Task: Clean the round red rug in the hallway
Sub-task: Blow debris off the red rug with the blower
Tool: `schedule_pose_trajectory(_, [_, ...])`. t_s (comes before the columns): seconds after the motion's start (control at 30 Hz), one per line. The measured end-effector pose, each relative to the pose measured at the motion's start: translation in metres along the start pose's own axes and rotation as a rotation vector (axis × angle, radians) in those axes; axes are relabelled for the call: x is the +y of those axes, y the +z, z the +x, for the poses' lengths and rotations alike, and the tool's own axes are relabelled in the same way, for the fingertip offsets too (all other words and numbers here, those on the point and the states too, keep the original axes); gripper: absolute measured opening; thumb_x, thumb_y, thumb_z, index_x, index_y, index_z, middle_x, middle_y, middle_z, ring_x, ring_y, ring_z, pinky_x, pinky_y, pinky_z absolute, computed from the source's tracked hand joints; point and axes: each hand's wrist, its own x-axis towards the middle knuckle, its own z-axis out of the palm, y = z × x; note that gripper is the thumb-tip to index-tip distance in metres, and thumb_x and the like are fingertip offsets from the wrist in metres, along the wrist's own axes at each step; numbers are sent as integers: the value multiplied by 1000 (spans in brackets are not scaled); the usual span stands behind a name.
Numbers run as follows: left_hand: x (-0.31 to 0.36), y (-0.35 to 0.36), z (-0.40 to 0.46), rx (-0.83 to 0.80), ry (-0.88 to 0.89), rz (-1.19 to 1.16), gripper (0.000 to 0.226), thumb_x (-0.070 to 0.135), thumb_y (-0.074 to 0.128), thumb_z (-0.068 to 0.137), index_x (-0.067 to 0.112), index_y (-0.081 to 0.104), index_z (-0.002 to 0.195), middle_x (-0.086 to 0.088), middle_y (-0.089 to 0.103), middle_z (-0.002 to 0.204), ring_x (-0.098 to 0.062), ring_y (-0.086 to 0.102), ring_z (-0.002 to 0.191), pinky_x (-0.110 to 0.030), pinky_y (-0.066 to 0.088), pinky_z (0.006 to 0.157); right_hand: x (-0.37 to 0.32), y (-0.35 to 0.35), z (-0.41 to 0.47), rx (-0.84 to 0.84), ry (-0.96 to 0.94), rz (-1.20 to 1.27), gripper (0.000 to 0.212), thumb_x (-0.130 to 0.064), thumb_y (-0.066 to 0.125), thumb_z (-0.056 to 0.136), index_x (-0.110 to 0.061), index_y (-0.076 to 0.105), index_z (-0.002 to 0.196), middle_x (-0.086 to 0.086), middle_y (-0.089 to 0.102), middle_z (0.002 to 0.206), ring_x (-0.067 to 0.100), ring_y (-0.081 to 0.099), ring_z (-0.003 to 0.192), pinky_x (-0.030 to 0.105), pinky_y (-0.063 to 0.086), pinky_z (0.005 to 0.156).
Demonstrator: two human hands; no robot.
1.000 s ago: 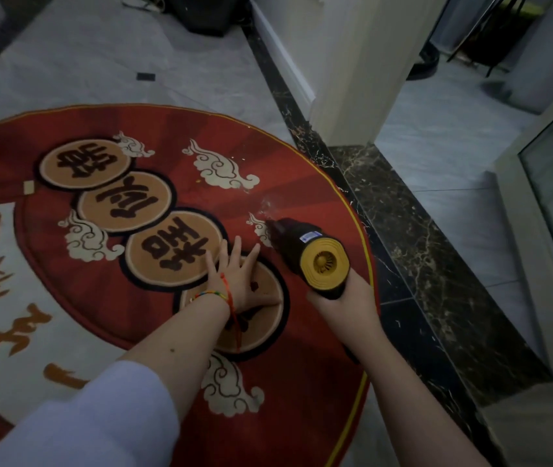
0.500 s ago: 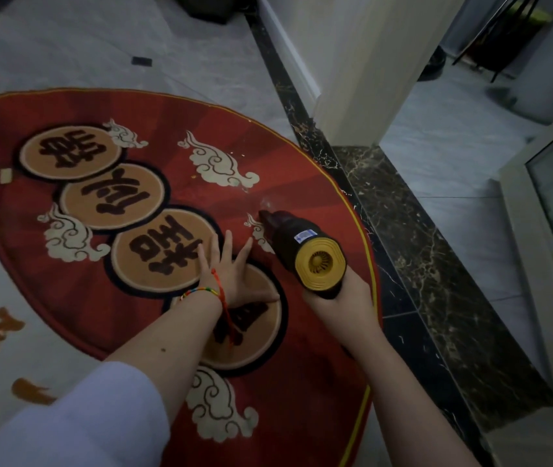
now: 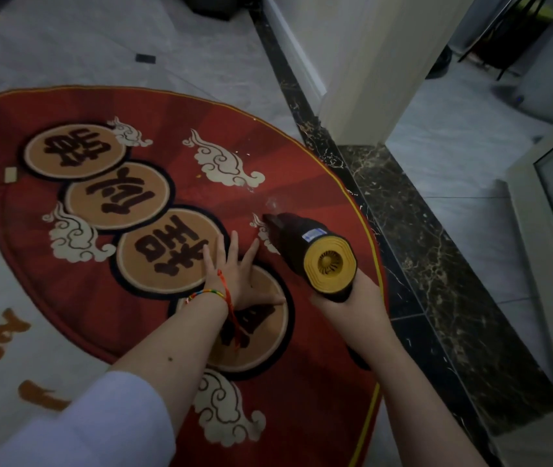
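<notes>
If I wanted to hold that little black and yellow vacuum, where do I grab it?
Grab the handheld vacuum by the grip under its yellow back end, coming from below and behind, as the right hand does. The narrow nozzle then points forward at the rug.

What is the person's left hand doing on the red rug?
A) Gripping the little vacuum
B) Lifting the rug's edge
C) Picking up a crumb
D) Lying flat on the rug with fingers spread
D: the left hand lies flat with fingers spread on the rug, while the right hand holds the vacuum.
</notes>
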Motion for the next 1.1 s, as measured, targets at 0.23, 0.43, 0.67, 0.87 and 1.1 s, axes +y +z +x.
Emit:
schedule_pose_trajectory(0.23, [-2,2,1,10,11,-17,130,97,34,45,37,-14,149,-9,-24,156,-36,-25,141,-61,-13,110,4,0,9,69,28,-12,18,-21,70,69,-24,59,83,-8,64,77,10,61,73,22,42,58])
schedule_pose_trajectory(0.43, [0,-2,0,-28,-5,-34,136,98,26,35,37,-16,148,-8,-26,156,-35,-25,141,-60,-14,110,10,-18,-26,45,32,7,24,-11,73,70,-24,60,85,-15,62,76,-5,57,68,8,40,56])
schedule_pose_trajectory(0.67, [0,-2,-1,-11,-7,-31,135,98,28,36,37,-13,149,-8,-23,157,-35,-24,142,-60,-13,112,4,-11,-5,63,42,-2,23,-19,72,69,-23,62,90,-10,64,83,5,60,78,18,43,63])
schedule_pose_trajectory(0.87, [0,-3,0,-34,2,-37,134,99,30,39,37,-16,148,-8,-26,155,-34,-26,141,-60,-15,110,14,-22,-27,81,45,-16,23,-15,73,69,-26,59,85,-14,61,76,-1,57,71,9,36,56])
schedule_pose_trajectory(1.1, [0,-1,0,-24,-7,-40,134,99,31,39,37,-15,148,-8,-26,156,-34,-25,141,-59,-15,111,8,-12,1,103,42,-32,26,-18,72,71,-25,60,93,-16,60,80,2,57,76,11,38,57])
